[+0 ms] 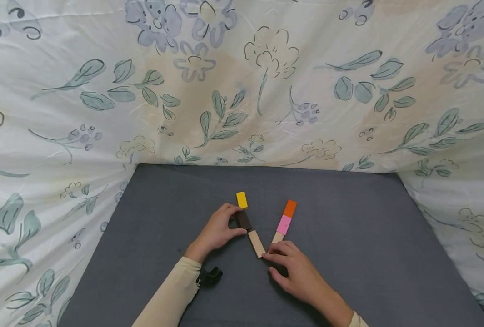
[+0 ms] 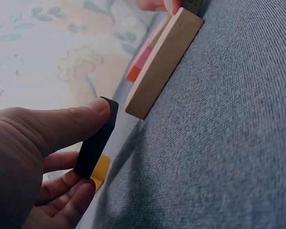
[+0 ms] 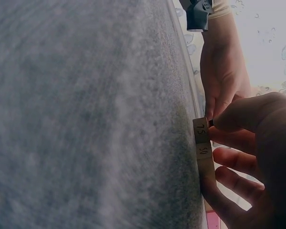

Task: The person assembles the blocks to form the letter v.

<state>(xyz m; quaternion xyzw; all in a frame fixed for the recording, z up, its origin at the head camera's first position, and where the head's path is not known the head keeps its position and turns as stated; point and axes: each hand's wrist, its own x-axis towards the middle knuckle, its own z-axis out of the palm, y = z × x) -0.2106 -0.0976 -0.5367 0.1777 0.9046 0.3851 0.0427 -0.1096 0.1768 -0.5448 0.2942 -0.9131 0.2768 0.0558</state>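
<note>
My left hand (image 1: 216, 230) pinches a dark brown block (image 1: 244, 221) between thumb and fingertips. In the left wrist view this block (image 2: 93, 150) is tilted, its far end close to the yellow block (image 1: 242, 200). Near its other end lies a plain wooden block (image 1: 256, 244). My right hand (image 1: 296, 272) rests its fingertips at the point where that block meets a second wooden block (image 1: 277, 237), partly covered by the fingers. Beyond this one a pink block (image 1: 284, 225) and an orange block (image 1: 290, 208) continue in line. Handwritten numbers mark the wooden end faces (image 3: 203, 150).
The blocks form a V on a dark grey cloth-covered table (image 1: 348, 254). A floral curtain (image 1: 266, 91) hangs behind and along both sides. A black device (image 1: 210, 277) sits at the left wrist.
</note>
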